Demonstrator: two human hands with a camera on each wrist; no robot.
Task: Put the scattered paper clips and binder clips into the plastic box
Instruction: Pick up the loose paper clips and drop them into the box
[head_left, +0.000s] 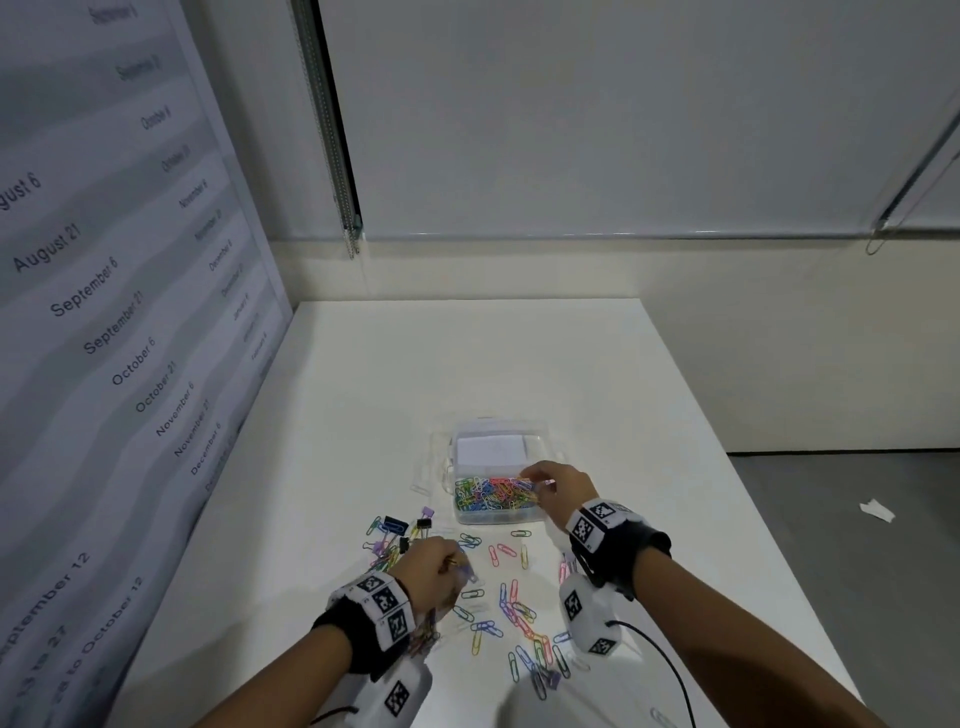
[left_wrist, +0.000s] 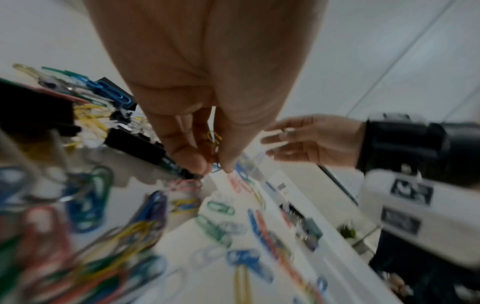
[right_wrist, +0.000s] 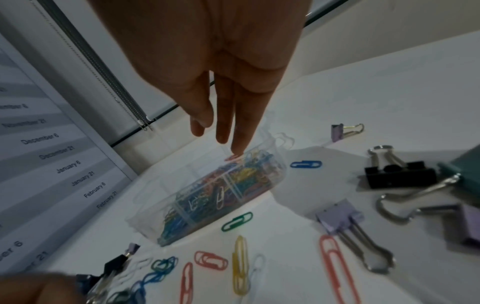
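A clear plastic box (head_left: 496, 425) stands mid-table, its front compartment full of coloured paper clips (head_left: 493, 493). My right hand (head_left: 530, 480) hovers over the box's right front corner; in the right wrist view its fingers (right_wrist: 223, 135) point straight down over the box (right_wrist: 149, 224), with a red clip (right_wrist: 232, 157) just under one fingertip. My left hand (head_left: 457, 566) is in front of the box and pinches a few paper clips (left_wrist: 215, 136) between thumb and fingers. Loose paper clips (head_left: 514, 608) lie scattered near me. Black and purple binder clips (head_left: 396, 524) lie to the left.
A tall panel printed with dates (head_left: 130, 312) borders the table's left side. The box's clear lid (head_left: 431, 467) lies open on its left. More binder clips (right_wrist: 400, 174) lie by my right wrist. A black cable (head_left: 670, 670) trails from the right wrist unit.
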